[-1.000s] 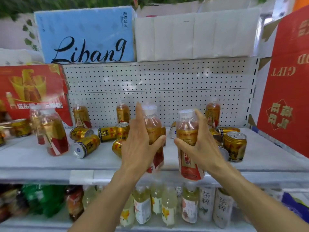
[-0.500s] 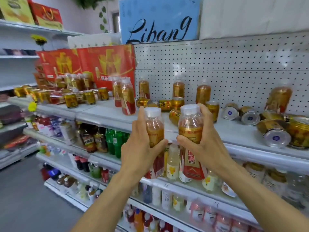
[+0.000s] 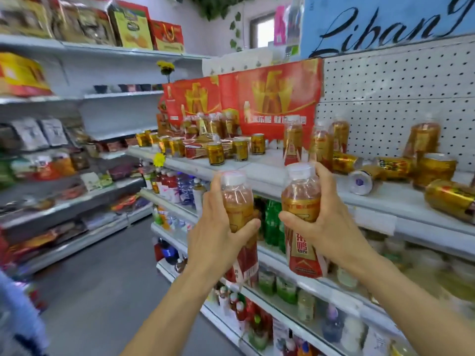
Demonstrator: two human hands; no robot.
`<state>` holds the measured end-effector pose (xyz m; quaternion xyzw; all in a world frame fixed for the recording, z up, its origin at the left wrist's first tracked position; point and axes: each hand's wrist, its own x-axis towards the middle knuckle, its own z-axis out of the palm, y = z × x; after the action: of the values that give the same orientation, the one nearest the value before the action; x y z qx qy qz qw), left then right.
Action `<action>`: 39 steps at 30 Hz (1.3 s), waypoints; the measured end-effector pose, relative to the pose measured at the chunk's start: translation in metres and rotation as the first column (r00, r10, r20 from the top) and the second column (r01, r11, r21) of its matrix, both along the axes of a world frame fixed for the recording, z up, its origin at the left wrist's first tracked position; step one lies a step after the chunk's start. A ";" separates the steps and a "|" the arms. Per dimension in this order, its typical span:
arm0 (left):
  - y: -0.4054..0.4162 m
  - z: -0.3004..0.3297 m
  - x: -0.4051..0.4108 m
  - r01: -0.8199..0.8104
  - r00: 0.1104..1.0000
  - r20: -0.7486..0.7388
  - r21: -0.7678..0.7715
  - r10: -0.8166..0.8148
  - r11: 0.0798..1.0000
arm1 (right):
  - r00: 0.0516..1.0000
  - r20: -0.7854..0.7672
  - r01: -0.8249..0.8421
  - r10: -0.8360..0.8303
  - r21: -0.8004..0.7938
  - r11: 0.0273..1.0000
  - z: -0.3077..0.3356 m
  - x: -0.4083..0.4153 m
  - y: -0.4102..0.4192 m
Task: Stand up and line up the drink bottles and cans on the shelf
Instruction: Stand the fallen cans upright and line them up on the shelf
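The left hand (image 3: 218, 242) grips one white-capped bottle (image 3: 239, 214) and the right hand (image 3: 326, 224) grips another bottle (image 3: 302, 222), both upright, just in front of the shelf's (image 3: 282, 185) front edge, where several cans (image 3: 452, 199) lie toppled.

Both bottles (image 3: 237, 222) (image 3: 303, 219) carried leftward — off the shelf (image 3: 270, 176), into the aisle.

bright even light; edges blurred, wide-angle warped

The white shelf (image 3: 385, 201) carried upright bottles (image 3: 293, 140) and standing cans (image 3: 215, 153) at its left, with toppled cans (image 3: 449, 199) lying at its right.
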<state>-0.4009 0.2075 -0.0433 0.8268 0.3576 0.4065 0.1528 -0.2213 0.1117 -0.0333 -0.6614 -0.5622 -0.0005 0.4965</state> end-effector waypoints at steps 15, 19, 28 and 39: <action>0.277 0.007 -0.121 -0.081 0.997 0.012 0.020 0.081 0.997 | 0.995 0.007 -0.100 0.099 0.047 0.994 0.007 -0.113 0.286; 0.359 0.005 -0.130 -0.093 0.995 0.026 0.010 0.092 0.996 | 0.995 -0.001 -0.101 0.102 0.063 0.993 0.002 -0.120 0.370; 0.557 0.016 -0.160 -0.093 0.994 0.054 -0.063 0.096 0.994 | 0.993 -0.007 -0.115 0.116 0.079 0.990 0.017 -0.141 0.572; 0.800 0.031 -0.229 0.005 0.993 0.120 -0.108 0.008 0.994 | 0.993 -0.063 -0.092 0.098 0.095 0.991 0.035 -0.205 0.775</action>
<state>-0.6304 1.0072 -0.0127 0.7910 0.3699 0.4358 0.2182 -0.4258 0.8868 0.0017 -0.6099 -0.5754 0.0197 0.5445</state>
